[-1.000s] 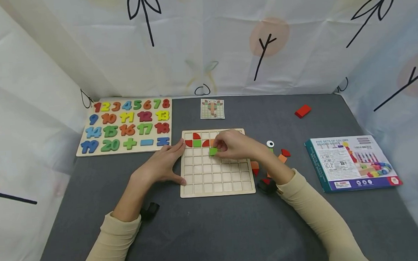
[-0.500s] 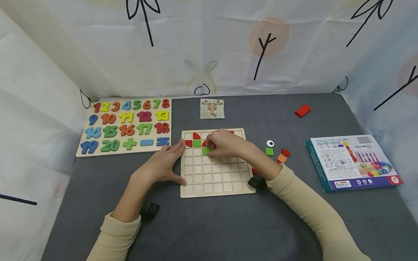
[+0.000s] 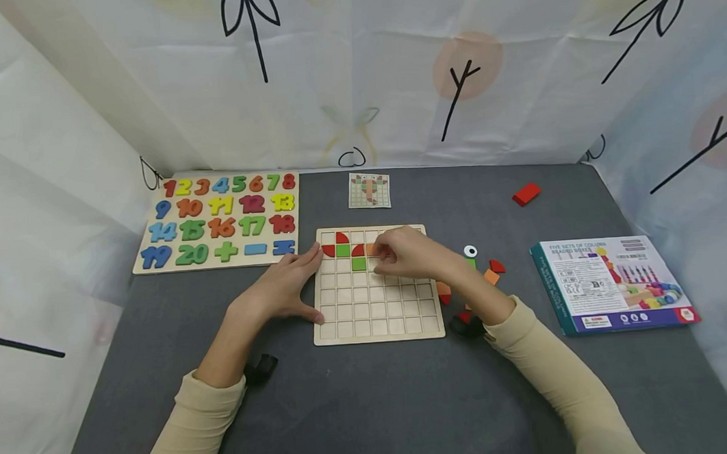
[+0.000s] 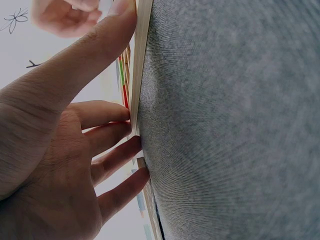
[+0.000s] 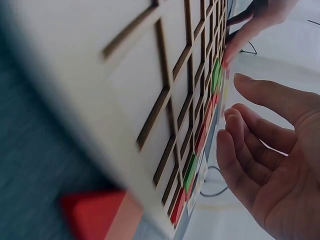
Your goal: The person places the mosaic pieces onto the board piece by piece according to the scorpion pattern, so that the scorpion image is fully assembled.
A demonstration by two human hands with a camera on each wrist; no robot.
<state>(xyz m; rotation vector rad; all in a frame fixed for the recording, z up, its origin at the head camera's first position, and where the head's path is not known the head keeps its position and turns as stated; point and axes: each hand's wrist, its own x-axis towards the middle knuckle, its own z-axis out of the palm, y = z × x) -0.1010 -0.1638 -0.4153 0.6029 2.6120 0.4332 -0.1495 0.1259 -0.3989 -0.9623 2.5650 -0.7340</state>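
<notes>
A wooden grid board [image 3: 377, 322] lies on the table. My left hand [image 3: 280, 286] rests at its left side; in the left wrist view the thumb and straight fingers touch the board's edge. Red quarter-round pieces [image 3: 342, 237], a green square [image 3: 343, 251] and an orange piece [image 3: 370, 249] sit in the upper cells. One row lower lies another green square [image 3: 358, 263]. My right hand [image 3: 411, 255] hovers over the board just right of that square, covering some upper cells. In the right wrist view its thumb and loosely bent fingers stand apart, holding nothing.
Loose red [image 3: 496, 266] and orange [image 3: 491, 276] pieces and an eye disc [image 3: 470, 251] lie right of the board. A pattern card [image 3: 369, 190] lies behind it, a number puzzle [image 3: 215, 221] back left. A red block [image 3: 526, 194] and a box [image 3: 613, 282] stand right.
My right hand carried the green square left over the board and set it in a second-row cell. It has let go and moved right. The left hand has stayed put.
</notes>
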